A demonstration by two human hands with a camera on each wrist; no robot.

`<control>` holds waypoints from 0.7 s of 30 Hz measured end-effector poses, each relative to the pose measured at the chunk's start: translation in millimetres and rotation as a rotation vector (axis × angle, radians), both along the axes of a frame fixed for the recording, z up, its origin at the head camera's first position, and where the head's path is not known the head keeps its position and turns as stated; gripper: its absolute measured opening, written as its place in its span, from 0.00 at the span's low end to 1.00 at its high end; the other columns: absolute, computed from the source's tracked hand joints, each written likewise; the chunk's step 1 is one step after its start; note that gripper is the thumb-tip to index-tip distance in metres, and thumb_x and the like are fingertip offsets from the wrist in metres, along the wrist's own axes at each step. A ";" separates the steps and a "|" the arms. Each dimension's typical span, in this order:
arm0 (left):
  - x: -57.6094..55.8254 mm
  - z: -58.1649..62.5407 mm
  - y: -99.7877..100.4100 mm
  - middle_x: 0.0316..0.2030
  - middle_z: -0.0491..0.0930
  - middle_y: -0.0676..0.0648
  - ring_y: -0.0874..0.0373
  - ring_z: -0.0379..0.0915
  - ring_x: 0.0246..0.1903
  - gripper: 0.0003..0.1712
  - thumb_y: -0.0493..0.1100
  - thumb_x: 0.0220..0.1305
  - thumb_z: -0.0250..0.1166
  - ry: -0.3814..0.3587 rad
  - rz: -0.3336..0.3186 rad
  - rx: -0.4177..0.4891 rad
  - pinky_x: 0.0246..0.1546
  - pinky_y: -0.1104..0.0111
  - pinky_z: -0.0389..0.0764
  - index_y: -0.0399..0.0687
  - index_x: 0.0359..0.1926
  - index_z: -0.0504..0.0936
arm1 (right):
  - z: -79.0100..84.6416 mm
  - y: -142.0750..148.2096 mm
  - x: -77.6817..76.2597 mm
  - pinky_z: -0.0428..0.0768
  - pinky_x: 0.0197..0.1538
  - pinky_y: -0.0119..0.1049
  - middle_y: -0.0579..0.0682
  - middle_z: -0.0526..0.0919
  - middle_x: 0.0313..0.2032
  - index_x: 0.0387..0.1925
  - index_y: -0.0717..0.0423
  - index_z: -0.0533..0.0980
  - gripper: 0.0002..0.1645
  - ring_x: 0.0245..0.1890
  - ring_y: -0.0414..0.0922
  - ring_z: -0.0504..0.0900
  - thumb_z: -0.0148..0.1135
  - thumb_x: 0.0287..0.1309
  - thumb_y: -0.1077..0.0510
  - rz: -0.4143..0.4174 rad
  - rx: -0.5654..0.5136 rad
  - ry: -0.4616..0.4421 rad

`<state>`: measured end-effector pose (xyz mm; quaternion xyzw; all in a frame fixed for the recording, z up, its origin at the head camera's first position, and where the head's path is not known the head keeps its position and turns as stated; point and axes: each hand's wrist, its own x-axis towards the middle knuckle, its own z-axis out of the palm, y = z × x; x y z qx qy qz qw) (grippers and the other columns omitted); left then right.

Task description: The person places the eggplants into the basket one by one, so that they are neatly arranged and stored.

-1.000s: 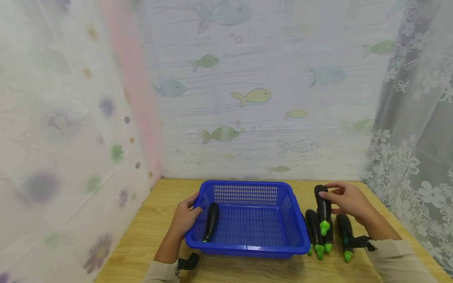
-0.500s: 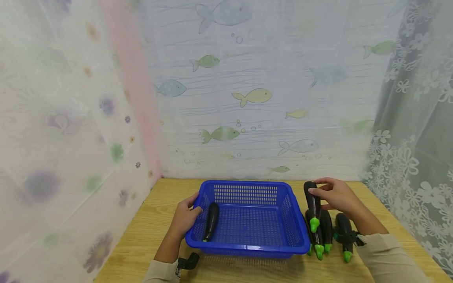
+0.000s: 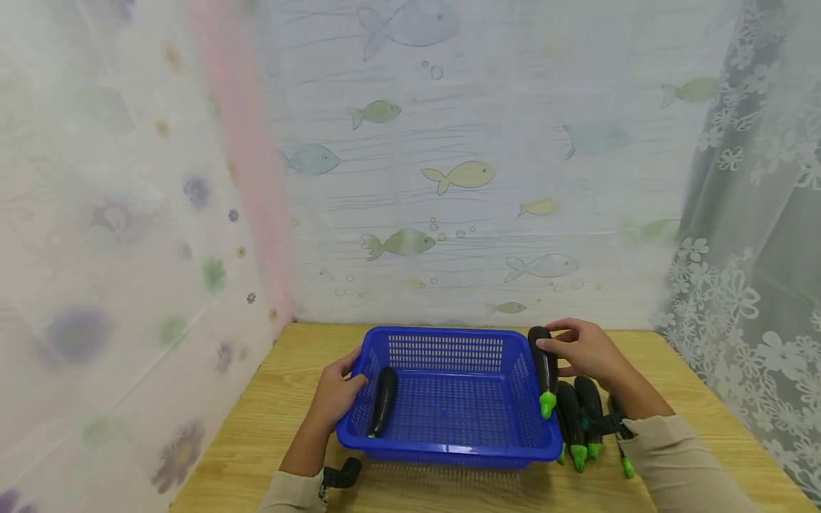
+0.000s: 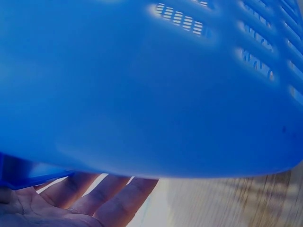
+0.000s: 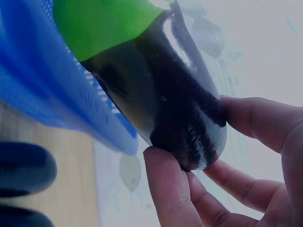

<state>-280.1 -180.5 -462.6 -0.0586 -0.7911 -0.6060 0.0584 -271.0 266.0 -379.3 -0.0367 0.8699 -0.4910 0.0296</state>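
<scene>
A dark eggplant (image 3: 544, 367) with a bright green stem end hangs over the right rim of the blue plastic basket (image 3: 449, 450). My right hand (image 3: 593, 354) pinches it near its dark end between thumb and fingers; the right wrist view shows the same eggplant (image 5: 165, 90) close up, green end away from the palm. On the basket's left side, my left hand (image 3: 338, 390) grips the rim, thumb on top. Its fingers (image 4: 113, 198) show under the rim in the left wrist view. Inside the basket, against the left wall, lies another eggplant (image 3: 383, 402).
Several eggplants (image 3: 569, 420) lie on the wooden table (image 3: 256, 434) just right of the basket, the rightmost partly hidden by my right wrist. A fish-print sheet (image 3: 462, 249) hangs behind the table, and a flowered sheet (image 3: 128, 285) stands on the left.
My right hand has carried the held eggplant leftward, from above the eggplants on the table to the basket's right rim. My left hand and the basket have stayed put.
</scene>
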 end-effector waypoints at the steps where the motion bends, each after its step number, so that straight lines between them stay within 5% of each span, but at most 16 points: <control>1: -0.3 -0.2 0.1 0.72 0.68 0.30 0.34 0.75 0.63 0.38 0.32 0.65 0.60 -0.002 -0.001 0.004 0.50 0.48 0.85 0.36 0.77 0.64 | -0.9 -2.1 -1.3 0.88 0.44 0.50 0.72 0.75 0.61 0.74 0.65 0.64 0.44 0.54 0.58 0.85 0.67 0.68 0.44 0.004 -0.004 -0.001; 10: -2.4 -1.1 0.6 0.71 0.67 0.28 0.32 0.75 0.63 0.38 0.31 0.65 0.59 -0.006 0.003 -0.001 0.50 0.44 0.84 0.33 0.76 0.63 | -3.3 -23.1 -9.0 0.88 0.42 0.48 0.72 0.76 0.61 0.72 0.64 0.66 0.42 0.45 0.51 0.88 0.68 0.67 0.46 0.020 -0.019 0.005; 21: -0.7 0.8 -1.8 0.71 0.69 0.28 0.33 0.74 0.63 0.38 0.33 0.65 0.61 0.012 -0.009 -0.009 0.51 0.47 0.84 0.35 0.76 0.64 | -8.9 -43.0 -25.6 0.88 0.40 0.47 0.70 0.77 0.61 0.71 0.61 0.69 0.41 0.46 0.50 0.88 0.70 0.64 0.44 0.038 -0.017 -0.018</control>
